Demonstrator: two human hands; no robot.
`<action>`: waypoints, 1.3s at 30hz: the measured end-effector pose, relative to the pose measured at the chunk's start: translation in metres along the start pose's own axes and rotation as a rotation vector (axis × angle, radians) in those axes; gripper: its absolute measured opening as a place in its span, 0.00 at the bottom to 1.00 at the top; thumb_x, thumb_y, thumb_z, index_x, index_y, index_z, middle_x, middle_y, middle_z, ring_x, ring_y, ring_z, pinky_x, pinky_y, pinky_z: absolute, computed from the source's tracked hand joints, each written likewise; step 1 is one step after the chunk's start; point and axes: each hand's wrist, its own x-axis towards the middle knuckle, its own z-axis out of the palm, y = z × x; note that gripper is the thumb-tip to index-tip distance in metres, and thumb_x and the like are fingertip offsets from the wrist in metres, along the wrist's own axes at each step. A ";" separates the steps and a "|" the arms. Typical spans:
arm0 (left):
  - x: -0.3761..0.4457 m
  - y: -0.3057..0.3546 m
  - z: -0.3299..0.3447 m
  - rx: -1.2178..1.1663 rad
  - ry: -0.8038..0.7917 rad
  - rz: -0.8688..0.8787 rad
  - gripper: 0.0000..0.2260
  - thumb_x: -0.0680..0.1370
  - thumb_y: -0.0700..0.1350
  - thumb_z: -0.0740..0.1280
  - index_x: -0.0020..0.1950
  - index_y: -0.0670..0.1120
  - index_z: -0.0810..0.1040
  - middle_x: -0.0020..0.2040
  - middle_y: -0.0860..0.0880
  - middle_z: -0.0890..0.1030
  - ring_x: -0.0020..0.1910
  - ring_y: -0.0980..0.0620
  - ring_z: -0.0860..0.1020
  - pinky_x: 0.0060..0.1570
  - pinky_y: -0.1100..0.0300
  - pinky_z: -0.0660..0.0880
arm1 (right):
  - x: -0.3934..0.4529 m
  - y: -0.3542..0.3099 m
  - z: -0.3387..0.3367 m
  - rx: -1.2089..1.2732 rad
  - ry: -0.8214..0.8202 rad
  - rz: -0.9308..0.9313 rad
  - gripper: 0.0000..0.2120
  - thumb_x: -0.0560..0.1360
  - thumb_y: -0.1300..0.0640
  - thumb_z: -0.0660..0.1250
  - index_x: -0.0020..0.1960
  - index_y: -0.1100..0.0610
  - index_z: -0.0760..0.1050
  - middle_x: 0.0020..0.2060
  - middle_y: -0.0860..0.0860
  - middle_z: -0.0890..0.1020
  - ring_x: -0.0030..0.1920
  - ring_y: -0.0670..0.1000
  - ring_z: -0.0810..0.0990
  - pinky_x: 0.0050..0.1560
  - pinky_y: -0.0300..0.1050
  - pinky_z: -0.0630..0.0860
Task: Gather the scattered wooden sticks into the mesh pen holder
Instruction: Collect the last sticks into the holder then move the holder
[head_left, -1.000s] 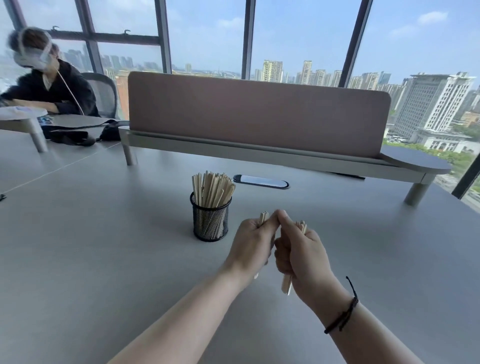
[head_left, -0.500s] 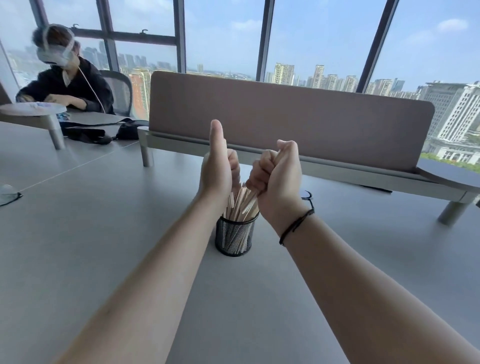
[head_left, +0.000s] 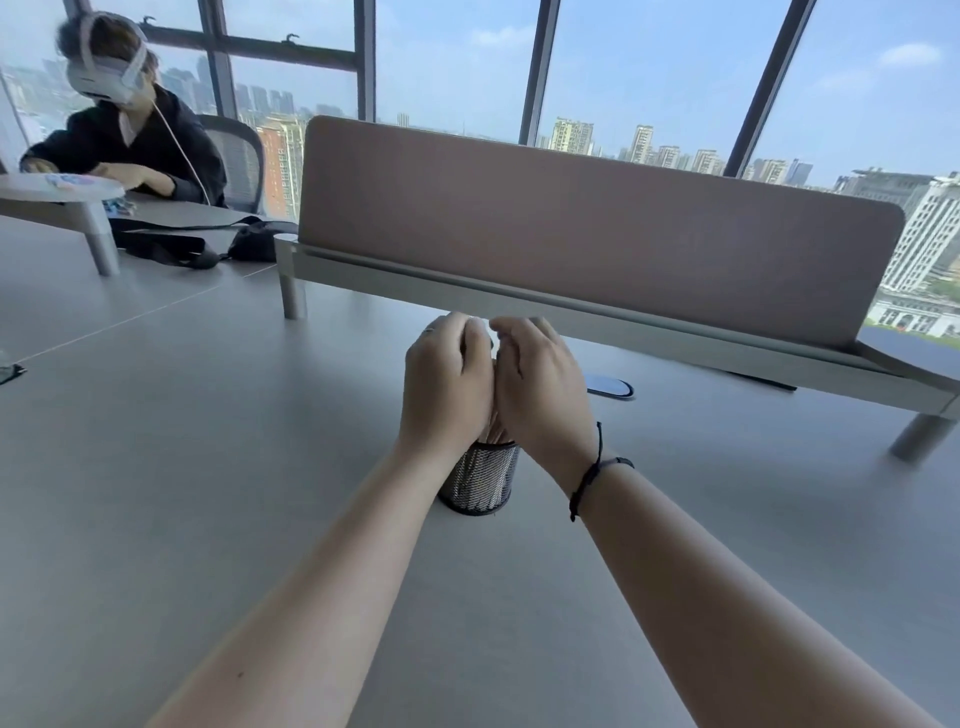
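Observation:
The black mesh pen holder (head_left: 480, 480) stands upright on the grey desk (head_left: 208, 467), directly under my hands. A sliver of the wooden sticks (head_left: 497, 434) shows above its rim, in the gap between my palms. My left hand (head_left: 447, 384) and my right hand (head_left: 540, 384) press together side by side, and their fingers curl over and around the tops of the bundled sticks. The stick tops are hidden behind my hands. A black cord bracelet sits on my right wrist. No loose sticks show on the desk.
Just behind the holder runs a raised shelf with a tall brown divider panel (head_left: 571, 218). A black oval cable port (head_left: 610, 387) lies right of my hands. At the back left sits a person (head_left: 130, 140) with a headset, and a black bag (head_left: 171, 247) lies on the desk.
One second ago my hands held sticks in front of the holder. They rose over it, left thumb up, and have now closed together around the stick tops in the holder.

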 end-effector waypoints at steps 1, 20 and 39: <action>-0.002 -0.006 0.001 0.059 0.019 0.043 0.13 0.81 0.42 0.58 0.38 0.45 0.76 0.39 0.51 0.79 0.42 0.53 0.74 0.42 0.60 0.70 | -0.001 0.005 0.000 -0.034 -0.063 -0.008 0.19 0.76 0.55 0.50 0.54 0.57 0.78 0.48 0.53 0.81 0.51 0.54 0.77 0.51 0.52 0.74; -0.056 -0.033 -0.006 -0.219 -0.313 -0.302 0.35 0.77 0.73 0.46 0.72 0.53 0.73 0.69 0.57 0.77 0.69 0.61 0.72 0.72 0.56 0.65 | -0.077 0.020 -0.028 0.622 -0.072 0.465 0.29 0.80 0.40 0.58 0.78 0.47 0.58 0.71 0.44 0.68 0.66 0.39 0.70 0.55 0.25 0.67; -0.183 0.031 -0.015 -0.199 -0.630 -0.388 0.45 0.64 0.84 0.49 0.73 0.61 0.70 0.70 0.59 0.75 0.68 0.57 0.73 0.70 0.58 0.67 | -0.176 0.067 -0.103 0.319 -0.026 0.479 0.38 0.57 0.46 0.81 0.58 0.35 0.61 0.57 0.38 0.75 0.57 0.35 0.75 0.53 0.31 0.72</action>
